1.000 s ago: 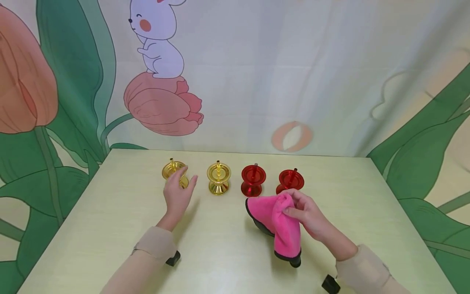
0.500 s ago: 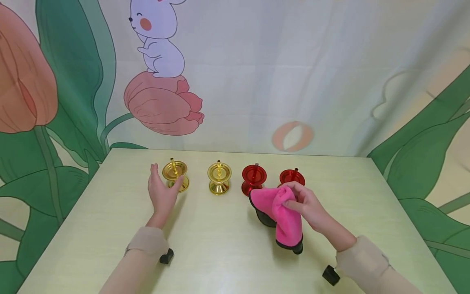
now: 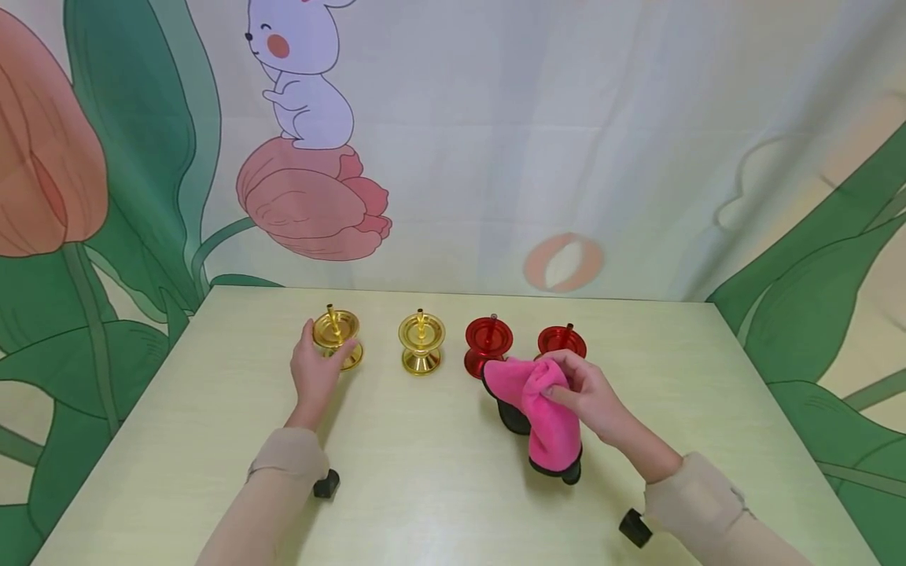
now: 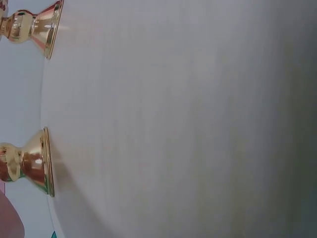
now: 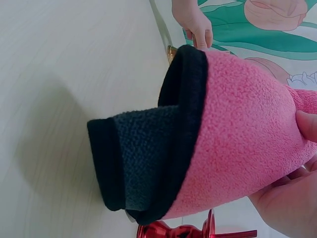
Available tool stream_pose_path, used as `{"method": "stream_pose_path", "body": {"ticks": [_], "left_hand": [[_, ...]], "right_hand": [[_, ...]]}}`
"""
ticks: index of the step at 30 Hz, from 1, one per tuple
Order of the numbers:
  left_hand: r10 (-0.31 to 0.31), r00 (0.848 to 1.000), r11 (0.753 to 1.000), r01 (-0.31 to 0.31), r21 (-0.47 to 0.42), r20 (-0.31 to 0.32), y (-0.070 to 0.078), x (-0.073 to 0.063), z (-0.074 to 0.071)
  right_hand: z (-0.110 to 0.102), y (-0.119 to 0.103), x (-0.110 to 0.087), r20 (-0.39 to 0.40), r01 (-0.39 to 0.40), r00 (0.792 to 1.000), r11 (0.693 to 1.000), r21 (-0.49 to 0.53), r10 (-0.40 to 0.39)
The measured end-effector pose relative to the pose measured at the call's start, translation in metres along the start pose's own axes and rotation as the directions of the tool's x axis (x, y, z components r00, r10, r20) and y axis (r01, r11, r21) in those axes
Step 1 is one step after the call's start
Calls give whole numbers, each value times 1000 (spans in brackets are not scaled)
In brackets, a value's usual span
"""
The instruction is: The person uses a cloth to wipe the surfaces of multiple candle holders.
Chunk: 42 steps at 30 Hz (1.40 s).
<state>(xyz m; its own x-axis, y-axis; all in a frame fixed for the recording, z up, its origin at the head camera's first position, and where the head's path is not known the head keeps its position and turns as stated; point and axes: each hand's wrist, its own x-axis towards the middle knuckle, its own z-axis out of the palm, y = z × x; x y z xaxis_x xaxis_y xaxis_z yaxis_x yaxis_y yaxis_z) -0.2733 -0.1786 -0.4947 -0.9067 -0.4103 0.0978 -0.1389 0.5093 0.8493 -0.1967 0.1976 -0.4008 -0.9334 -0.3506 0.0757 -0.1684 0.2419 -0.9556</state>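
Two gold candle holders stand at the table's back left. My left hand [image 3: 316, 376] cups the leftmost gold candle holder [image 3: 336, 324], fingers at its left rim and thumb across its front right. The other gold candle holder [image 3: 421, 334] is untouched, to its right. Farther right are a red candle holder [image 3: 488, 336] and a second red candle holder [image 3: 562, 340], its base hidden. In front of them my right hand [image 3: 598, 401] pinches a pink cloth [image 3: 552, 424] with dark edging and a dark underside [image 5: 143, 158], bunched at the top and hanging above the table.
Pale tabletop [image 3: 425, 487] lies under everything. A printed curtain [image 3: 453, 157] with a rabbit and tulips hangs just behind the back edge. Small black devices are strapped at each wrist.
My left hand opened away to the left of the leftmost gold candle holder, then its fingers closed in toward its rim. My right hand has lifted the pink cloth slightly, toward the red candle holders.
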Motion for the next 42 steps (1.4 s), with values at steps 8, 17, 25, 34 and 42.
{"method": "stream_pose_path", "body": {"ticks": [8,17,25,34,42], "left_hand": [[-3,1000,1000,3,-3,12,-4,4,1],[47,998,999,-47,-2,43,3,-11,-8],[250,962,964,-258,67,109,22,-39,-23],[399,893,903,-422,84,207,43,-66,-27],[570,782,796,-601,63,252,62,-87,-26]], "right_hand": [[1,2,0,10,12,1000,1000,13,-12],[2,0,0,8,-1,1000,1000,0,1],[2,0,0,16,2,1000,1000,-3,-2],[6,-1,0,49,88,994,993,81,-93],[5,-12,3,72,4,997,997,71,-9]]}}
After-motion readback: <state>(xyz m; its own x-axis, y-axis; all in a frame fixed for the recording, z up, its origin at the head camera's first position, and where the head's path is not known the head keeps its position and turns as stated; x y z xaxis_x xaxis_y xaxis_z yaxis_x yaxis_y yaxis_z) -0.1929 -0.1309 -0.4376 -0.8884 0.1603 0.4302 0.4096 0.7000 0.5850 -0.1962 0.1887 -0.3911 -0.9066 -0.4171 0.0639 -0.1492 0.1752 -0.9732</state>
